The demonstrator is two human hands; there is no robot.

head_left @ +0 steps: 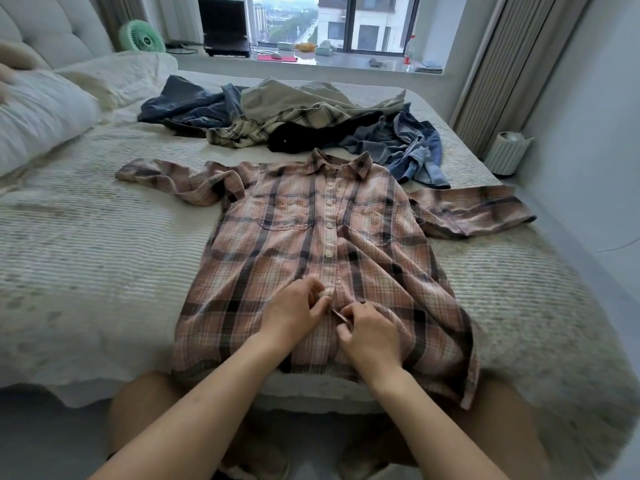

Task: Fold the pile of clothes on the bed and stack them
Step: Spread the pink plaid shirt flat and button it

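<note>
1. Nearest, at the bed's (86, 254) near edge: left hand (294, 313) on the lower front of the pink plaid shirt (277, 244), fingers curled, pinching what looks like a white button at the placket.
2. Just beside it, right hand (370, 337), fingers curled, pinching the placket's other edge; the two hands almost touching.
3. Spread flat, front up, across the middle of the bed: the plaid shirt, hem hanging slightly over the near edge, collar toward the far side, upper buttons fastened, two chest pockets showing.
4. Sleeves flung outward: one toward the left side, crumpled; the other toward the right edge, bent back on itself.
5. Beyond the collar, toward the far edge: unfolded pile of clothes (294, 112) — dark blue garment at left, beige plaid piece and khaki cloth in the middle, something black beneath, denim spilling right and lying just beside the collar.
6. At the bed's left side: white pillow (38, 112) against the padded headboard (55, 26).
7. Farthest: green fan (142, 36), open laptop (225, 27) on the windowsill.
</note>
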